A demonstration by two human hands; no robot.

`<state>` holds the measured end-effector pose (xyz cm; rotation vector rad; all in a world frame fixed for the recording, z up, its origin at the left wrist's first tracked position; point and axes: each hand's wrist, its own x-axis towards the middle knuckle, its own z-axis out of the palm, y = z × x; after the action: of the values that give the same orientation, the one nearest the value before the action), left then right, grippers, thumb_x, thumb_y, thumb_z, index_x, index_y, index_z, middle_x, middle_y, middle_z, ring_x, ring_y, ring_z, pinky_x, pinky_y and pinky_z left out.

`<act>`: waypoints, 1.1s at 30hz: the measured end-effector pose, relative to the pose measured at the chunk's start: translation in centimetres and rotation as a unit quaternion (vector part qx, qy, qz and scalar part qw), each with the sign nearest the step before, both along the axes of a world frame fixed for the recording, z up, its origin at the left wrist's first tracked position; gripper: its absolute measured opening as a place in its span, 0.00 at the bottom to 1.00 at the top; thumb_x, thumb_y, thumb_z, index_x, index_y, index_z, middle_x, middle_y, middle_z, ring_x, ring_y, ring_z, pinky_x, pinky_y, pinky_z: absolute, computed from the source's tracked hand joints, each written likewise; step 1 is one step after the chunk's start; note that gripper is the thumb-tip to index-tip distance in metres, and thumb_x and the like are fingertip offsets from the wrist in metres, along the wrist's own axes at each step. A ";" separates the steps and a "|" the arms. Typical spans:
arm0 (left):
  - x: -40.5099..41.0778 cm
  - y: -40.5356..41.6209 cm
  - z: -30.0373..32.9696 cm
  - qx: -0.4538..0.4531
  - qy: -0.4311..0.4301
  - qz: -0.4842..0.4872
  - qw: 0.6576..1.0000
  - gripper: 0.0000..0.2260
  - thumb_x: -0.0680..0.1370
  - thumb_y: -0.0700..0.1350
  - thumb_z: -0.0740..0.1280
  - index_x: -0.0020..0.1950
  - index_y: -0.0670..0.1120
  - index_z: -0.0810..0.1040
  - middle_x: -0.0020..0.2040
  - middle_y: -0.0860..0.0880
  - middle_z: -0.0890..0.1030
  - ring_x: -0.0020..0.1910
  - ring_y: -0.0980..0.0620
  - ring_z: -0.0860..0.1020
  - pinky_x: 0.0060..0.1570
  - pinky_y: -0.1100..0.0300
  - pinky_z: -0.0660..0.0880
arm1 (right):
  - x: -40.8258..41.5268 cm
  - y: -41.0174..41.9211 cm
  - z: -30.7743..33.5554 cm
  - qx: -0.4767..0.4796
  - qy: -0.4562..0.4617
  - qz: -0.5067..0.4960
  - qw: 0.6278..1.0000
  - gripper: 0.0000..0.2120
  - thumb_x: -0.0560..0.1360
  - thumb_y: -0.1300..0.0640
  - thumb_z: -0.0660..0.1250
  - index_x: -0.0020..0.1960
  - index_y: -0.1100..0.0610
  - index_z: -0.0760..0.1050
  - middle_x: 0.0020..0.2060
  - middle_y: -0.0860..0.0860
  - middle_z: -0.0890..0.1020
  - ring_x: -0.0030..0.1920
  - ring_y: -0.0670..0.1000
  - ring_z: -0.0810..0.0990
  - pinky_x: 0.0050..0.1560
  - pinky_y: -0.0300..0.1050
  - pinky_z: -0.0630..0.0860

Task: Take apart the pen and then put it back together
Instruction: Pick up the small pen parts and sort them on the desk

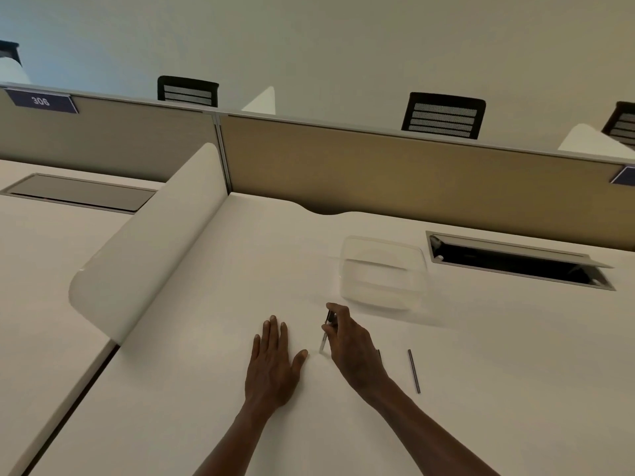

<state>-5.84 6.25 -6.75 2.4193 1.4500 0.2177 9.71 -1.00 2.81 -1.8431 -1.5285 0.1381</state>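
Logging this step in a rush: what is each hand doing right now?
Left hand: open, flat on the desk, holding nothing.
Right hand: fingers pinch the pen body, tip down near the desk.

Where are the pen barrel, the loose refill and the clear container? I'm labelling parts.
pen barrel [327,333]: head view, mid-shaft below the right hand's fingers.
refill [414,371]: head view, middle of the rod.
clear container [383,273]: head view, its top face.
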 end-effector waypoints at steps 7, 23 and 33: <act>0.0 0.0 0.0 0.007 0.003 0.002 1.000 0.35 0.80 0.65 0.44 0.79 0.45 0.41 0.79 0.47 0.37 0.78 0.51 0.36 0.76 0.55 0.38 | 0.2 0.0 -0.4 -0.002 -0.010 0.001 1.000 0.20 0.78 0.60 0.66 0.65 0.49 0.63 0.47 0.50 0.83 0.50 0.46 0.77 0.41 0.29 0.66; 0.0 0.1 -0.2 0.005 -0.002 0.000 1.000 0.35 0.80 0.64 0.45 0.79 0.45 0.41 0.79 0.47 0.38 0.78 0.51 0.36 0.76 0.55 0.39 | -0.1 0.1 -0.5 0.004 -0.005 0.004 1.000 0.19 0.77 0.60 0.67 0.63 0.50 0.64 0.45 0.50 0.84 0.43 0.48 0.81 0.40 0.30 0.69; 0.0 0.2 -0.3 0.004 -0.001 0.001 1.000 0.35 0.79 0.65 0.44 0.79 0.45 0.42 0.80 0.47 0.38 0.78 0.51 0.37 0.76 0.54 0.40 | -0.3 0.6 -0.4 -0.004 -0.005 0.023 1.000 0.18 0.78 0.61 0.65 0.64 0.50 0.63 0.49 0.50 0.82 0.46 0.47 0.81 0.44 0.30 0.70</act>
<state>-5.84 6.45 -7.07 2.4228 1.4544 0.2270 9.45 -0.37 2.44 -1.8167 -1.5807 0.1568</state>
